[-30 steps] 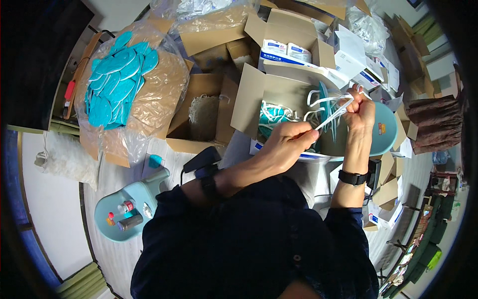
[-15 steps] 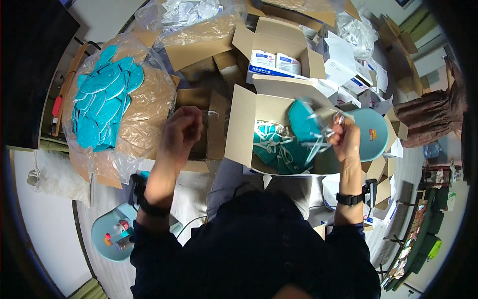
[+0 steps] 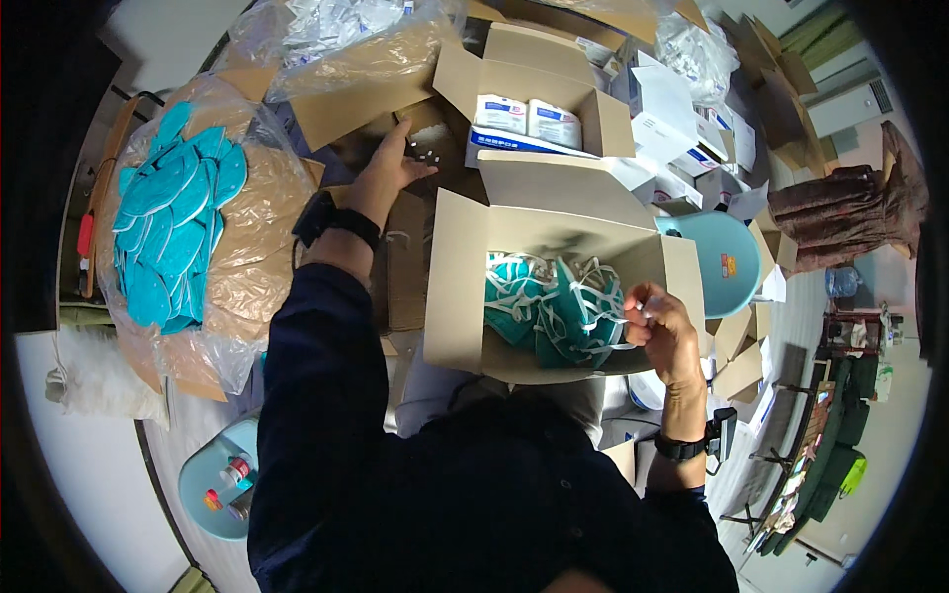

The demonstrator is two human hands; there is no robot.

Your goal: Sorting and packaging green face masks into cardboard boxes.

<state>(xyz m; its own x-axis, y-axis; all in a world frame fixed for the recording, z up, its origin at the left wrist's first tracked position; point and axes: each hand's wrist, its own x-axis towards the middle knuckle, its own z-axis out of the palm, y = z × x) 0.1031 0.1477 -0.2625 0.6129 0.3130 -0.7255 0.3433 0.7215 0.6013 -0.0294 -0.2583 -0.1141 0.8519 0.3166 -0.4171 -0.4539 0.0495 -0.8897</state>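
Note:
Teal face masks (image 3: 514, 321) with white straps lie inside an open carton (image 3: 455, 277) in front of me. At the carton's right wall my right hand (image 3: 660, 334) is closed in a pinch, with a small whitish bit at its fingertips that I cannot name. Loose strap ends lie close to those fingers. My left hand (image 3: 388, 166) reaches forward, fingers spread, holding nothing. Several small white bits (image 3: 425, 155) show beside its fingers, over a dark open box (image 3: 440, 119); whether they are falling or lying there I cannot tell.
On the left, a plastic-lined bag (image 3: 262, 217) bears a heap of teal mask shells (image 3: 173, 217). Beyond the carton stands another open box (image 3: 524, 74) with white packs (image 3: 554, 126). A light-blue stool (image 3: 727, 262) is at the right, a light-blue tub (image 3: 213, 494) with bottles at the lower left.
The mask that hung from my right hand now lies in the carton, and that hand is lower. My left hand has moved forward and its fingers have spread. White bits have appeared beside it.

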